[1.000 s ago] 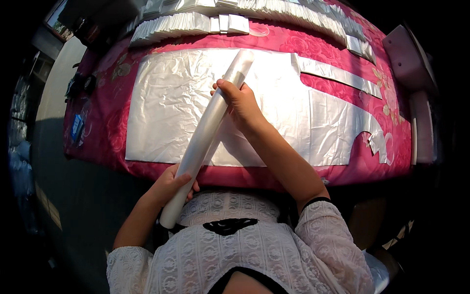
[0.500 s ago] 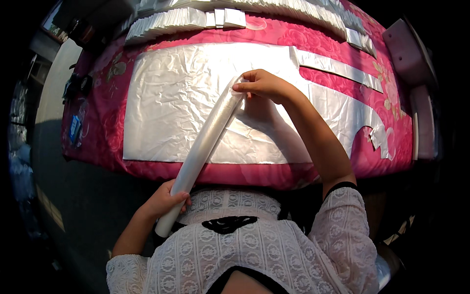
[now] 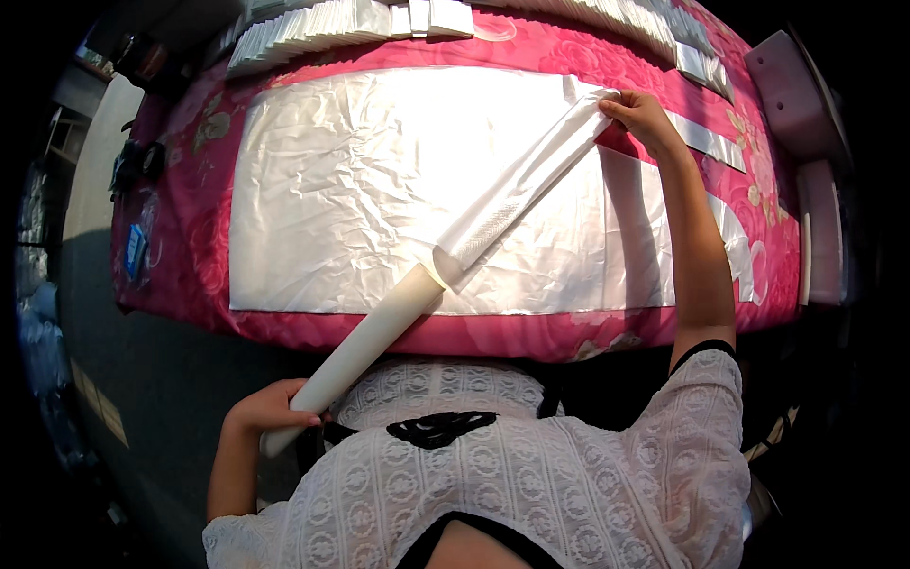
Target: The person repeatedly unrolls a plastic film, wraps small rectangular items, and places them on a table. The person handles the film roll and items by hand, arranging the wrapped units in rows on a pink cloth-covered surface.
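Note:
My left hand [image 3: 275,408] is wrapped round the near end of a smooth white tube [image 3: 365,341], which slants up over the table's front edge. Pinched in my right hand [image 3: 646,123] is the far end of a rolled sleeve of thin white plastic film [image 3: 521,185]. The sleeve's near end lies close to the tube's far end; whether they still touch I cannot tell. Beneath both spreads a flat, wrinkled white plastic sheet [image 3: 313,199], cut like an apron. One of its straps [image 3: 706,140] reaches out past my right forearm.
A pink flowered cloth [image 3: 190,275] covers the table. Long rows of folded white packets [image 3: 313,36] stand along its far side. At the left edge lie a small blue packet [image 3: 136,248] and a black object [image 3: 137,166]. Pink padded chairs [image 3: 796,95] stand at the right.
My right hand has moved to the far right, drawing the plastic sleeve off the tube, whose far end is now bare. My left hand has shifted slightly left and down with the tube.

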{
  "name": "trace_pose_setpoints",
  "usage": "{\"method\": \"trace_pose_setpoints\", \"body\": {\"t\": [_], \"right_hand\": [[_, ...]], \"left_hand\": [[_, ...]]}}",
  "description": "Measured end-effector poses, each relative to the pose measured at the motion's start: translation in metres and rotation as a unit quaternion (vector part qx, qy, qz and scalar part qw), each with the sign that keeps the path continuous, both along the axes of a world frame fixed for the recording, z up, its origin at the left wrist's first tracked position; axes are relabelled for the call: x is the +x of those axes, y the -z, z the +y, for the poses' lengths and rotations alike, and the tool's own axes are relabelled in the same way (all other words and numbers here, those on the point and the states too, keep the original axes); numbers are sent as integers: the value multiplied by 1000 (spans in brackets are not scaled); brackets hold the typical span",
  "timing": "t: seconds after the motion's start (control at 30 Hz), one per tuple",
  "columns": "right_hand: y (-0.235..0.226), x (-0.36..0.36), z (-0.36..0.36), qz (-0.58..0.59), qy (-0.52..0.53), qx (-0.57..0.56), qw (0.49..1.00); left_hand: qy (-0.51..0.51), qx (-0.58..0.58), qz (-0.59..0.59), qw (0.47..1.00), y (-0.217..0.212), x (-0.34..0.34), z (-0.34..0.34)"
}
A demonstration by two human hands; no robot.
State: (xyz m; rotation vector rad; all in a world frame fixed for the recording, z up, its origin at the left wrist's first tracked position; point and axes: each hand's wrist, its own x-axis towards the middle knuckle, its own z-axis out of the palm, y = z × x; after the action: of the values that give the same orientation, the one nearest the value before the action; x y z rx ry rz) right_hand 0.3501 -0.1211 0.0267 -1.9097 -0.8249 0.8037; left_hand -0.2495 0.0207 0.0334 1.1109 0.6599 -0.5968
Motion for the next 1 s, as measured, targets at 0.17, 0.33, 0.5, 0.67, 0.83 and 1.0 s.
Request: {"method": "trace_pose_setpoints", "body": {"t": [0.17, 0.33, 0.5, 0.67, 0.83, 1.0], "right_hand": [[-5, 8, -2, 0, -28, -17, 999], [-10, -48, 37, 25, -85, -35, 995], [-9, -70, 71, -9, -165, -30, 986], [-16, -71, 79, -34, -173, -77, 981], [-11, -61, 84, 12, -149, -85, 985], [-21, -80, 74, -214, 10, -7, 977]], "left_hand": [[188, 167, 23, 968, -39, 26, 34], [248, 501, -187, 808, -66, 142, 33], [184, 705, -384, 568, -46, 210, 16], [287, 569, -496, 590, -11, 202, -10], [372, 563, -429, 601, 8, 185, -23], [344, 582, -415, 609, 14, 180, -41]]}}
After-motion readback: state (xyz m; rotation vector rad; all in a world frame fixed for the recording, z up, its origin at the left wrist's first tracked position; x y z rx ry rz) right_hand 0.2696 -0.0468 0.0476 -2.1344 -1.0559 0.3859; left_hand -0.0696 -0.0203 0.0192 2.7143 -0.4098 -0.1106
